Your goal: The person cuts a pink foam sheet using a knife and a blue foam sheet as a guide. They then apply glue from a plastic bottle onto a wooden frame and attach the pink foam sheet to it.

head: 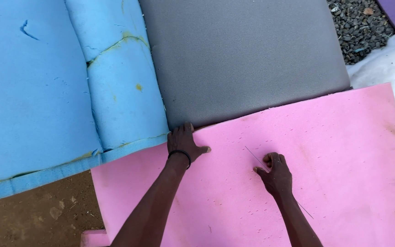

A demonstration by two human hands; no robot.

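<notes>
A pink foam sheet (334, 174) fills the lower right of the frame, its ragged upper edge running along a grey foam slab (248, 59) at upper centre. Blue foam (37, 91) fills the upper left, its folded edge overlapping the pink sheet's corner. Bare dirt ground (28, 219) shows at lower left, gravel (357, 27) at upper right.

The left hand (184, 142), a black band on its wrist, lies flat at the pink sheet's upper edge, fingers together, thumb out. The right hand (276, 173) rests mid-sheet, fingers curled together, pinching a long thin needle (254, 157) that slants across the foam.
</notes>
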